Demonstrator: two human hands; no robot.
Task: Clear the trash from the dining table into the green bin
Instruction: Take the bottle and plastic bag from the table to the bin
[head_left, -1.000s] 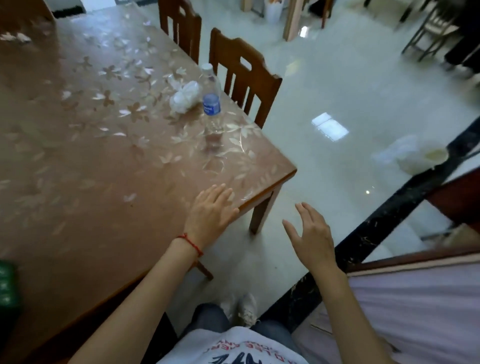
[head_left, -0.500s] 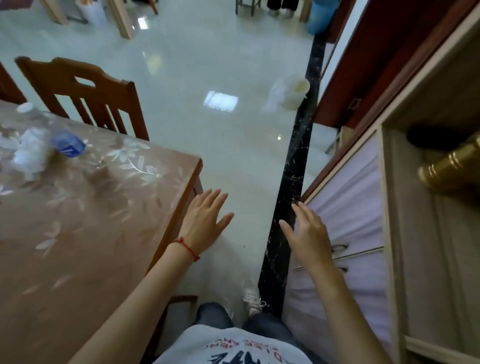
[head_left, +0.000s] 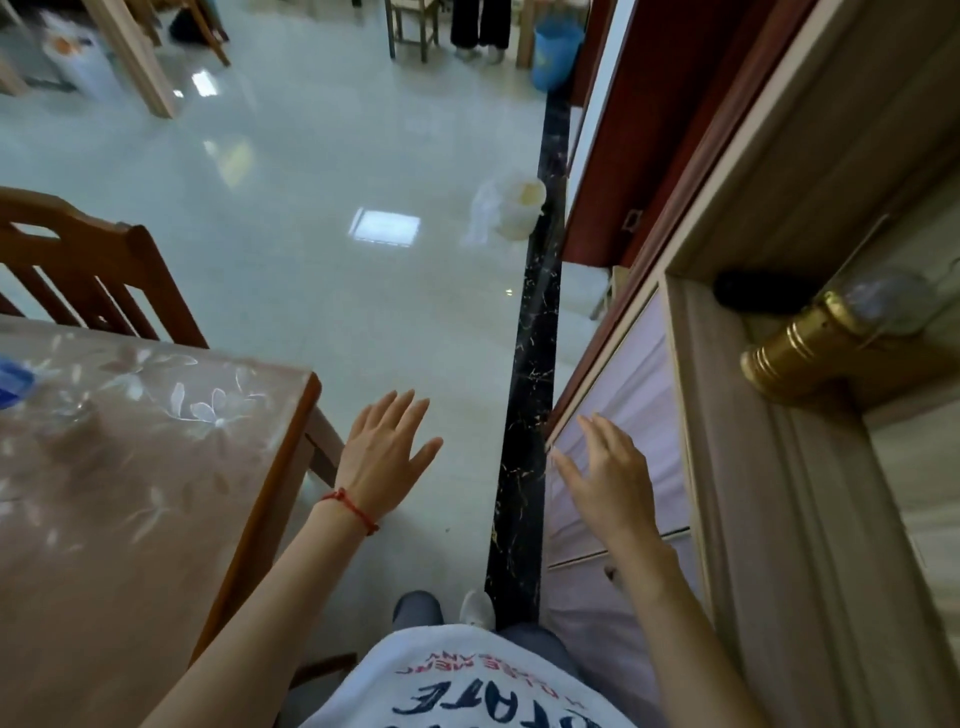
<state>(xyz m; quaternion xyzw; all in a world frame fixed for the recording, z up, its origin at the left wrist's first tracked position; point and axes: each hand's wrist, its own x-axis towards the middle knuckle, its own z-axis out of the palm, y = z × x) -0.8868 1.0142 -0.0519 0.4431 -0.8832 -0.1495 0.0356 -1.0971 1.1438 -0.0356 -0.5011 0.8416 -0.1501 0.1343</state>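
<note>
Head view: looking down at a person standing between a wooden dining table with a clear flower-printed cover (head_left: 130, 467) on the left and a pale wooden cabinet (head_left: 810, 519) on the right.
Left hand: the left hand (head_left: 382, 457) is held in the air just past the table's corner, over the glossy pale tiled floor (head_left: 322, 218); fingers straight and slightly spread, holding nothing. A thin red string bracelet (head_left: 350, 508) circles the wrist.
Right hand: the right hand (head_left: 608, 480) is raised in front of the cabinet's lilac drawer fronts (head_left: 631, 395); fingers loose and extended, holding nothing. Whether it touches the cabinet cannot be told.
Trash on the table: only a blurred clear plastic bottle with a blue label (head_left: 13, 387) shows at the left edge, lying on the table cover, well apart from both hands.
Green bin: not in view.
Chair: a brown wooden slat-back chair (head_left: 88, 265) stands against the table's far side.
Floor: a black marbled strip (head_left: 530, 395) runs along the cabinet's foot; a white plastic bag (head_left: 511, 208) sits beside it farther off. A blue bucket (head_left: 556, 54) stands near the top of the frame.
Cabinet shelf: a gold ribbed metal object (head_left: 800, 353) lies in the open compartment, a dark object (head_left: 753, 293) behind it.
Person: white printed T-shirt (head_left: 462, 680), grey trousers, one pale shoe (head_left: 477, 605) on the floor.
</note>
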